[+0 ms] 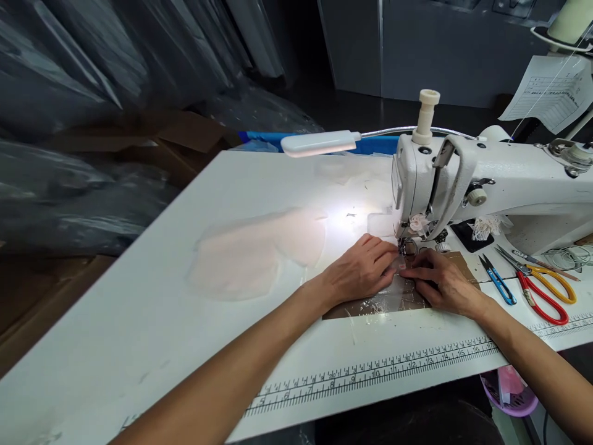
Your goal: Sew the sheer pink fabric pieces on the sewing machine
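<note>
My left hand (368, 269) lies just left of the sewing machine's presser foot (402, 246), its fingers bent and pressed together on a piece of sheer pale fabric (393, 295). To the right of the foot, my right hand (442, 281) pinches the same fabric between thumb and fingers. The fingertips of both hands nearly meet in front of the needle area. Under the fabric is a brown sheet (352, 308) with small white bits scattered on it. The white sewing machine (509, 173) stands over the work, and the exact edge of the fabric is hard to make out.
Sheer pink pieces (241, 259) lie on the white table (152, 309) at left, below a lit lamp (319, 143). Blue thread snips (498, 281), red-handled scissors (542, 300) and yellow-handled scissors (553, 281) lie at right. A printed ruler (370, 374) runs along the front edge.
</note>
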The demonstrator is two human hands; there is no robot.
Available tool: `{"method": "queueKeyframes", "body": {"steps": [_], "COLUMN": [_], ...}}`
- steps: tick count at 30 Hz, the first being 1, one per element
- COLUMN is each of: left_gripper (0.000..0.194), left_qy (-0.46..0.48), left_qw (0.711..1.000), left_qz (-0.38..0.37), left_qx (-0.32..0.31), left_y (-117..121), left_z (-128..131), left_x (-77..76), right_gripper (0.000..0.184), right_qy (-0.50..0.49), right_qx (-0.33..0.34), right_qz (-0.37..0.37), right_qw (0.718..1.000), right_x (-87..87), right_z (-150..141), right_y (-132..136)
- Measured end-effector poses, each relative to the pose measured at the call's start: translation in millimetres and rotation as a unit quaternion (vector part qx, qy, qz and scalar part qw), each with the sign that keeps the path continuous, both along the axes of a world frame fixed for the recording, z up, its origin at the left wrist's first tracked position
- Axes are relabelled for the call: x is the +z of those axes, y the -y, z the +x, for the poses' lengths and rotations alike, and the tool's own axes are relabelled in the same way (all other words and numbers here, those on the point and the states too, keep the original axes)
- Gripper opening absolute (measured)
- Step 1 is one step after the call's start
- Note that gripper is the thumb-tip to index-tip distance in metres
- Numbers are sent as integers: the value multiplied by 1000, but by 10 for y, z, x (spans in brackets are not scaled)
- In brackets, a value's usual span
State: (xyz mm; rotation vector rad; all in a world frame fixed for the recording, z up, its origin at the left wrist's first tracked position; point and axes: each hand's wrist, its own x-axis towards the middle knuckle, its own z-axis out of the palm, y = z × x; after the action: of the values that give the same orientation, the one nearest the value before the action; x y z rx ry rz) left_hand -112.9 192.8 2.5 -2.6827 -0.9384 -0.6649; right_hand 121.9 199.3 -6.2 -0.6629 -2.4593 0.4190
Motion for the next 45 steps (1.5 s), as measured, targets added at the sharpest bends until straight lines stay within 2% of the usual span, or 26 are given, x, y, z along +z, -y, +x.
{"method": "queueKeyframes", "body": {"steps": [6,14,21,29,38,45], "left_gripper": [22,27,33,36,39,35], "left_qy": [35,8,-46,-75,-68,-67], "left_qw": [998,997,996,996,994,989], "left_qz": [-5,-54,-70,-41,-35,-54], "left_qx": [-54,-56,-19,23,72,119], "left_y": [31,83,64,54,2,0], "left_z": [-15,-51,-60,-17,23,45], "left_x": [22,104,97,83,72,50], "right_gripper": [32,32,34,32,34,38], "right_qy": [6,7,19,33,54,75], "right_qx": [-5,-2,-19,-27,-46,-74], "right_qz": [6,9,8,9,5,6], "right_qw": [1000,1000,1000,999,997,994], "right_x": [4,5,20,41,56,3], "right_z": [12,4,-31,-33,-70,-77], "right_y": [-2,8,30,60,46,17]}}
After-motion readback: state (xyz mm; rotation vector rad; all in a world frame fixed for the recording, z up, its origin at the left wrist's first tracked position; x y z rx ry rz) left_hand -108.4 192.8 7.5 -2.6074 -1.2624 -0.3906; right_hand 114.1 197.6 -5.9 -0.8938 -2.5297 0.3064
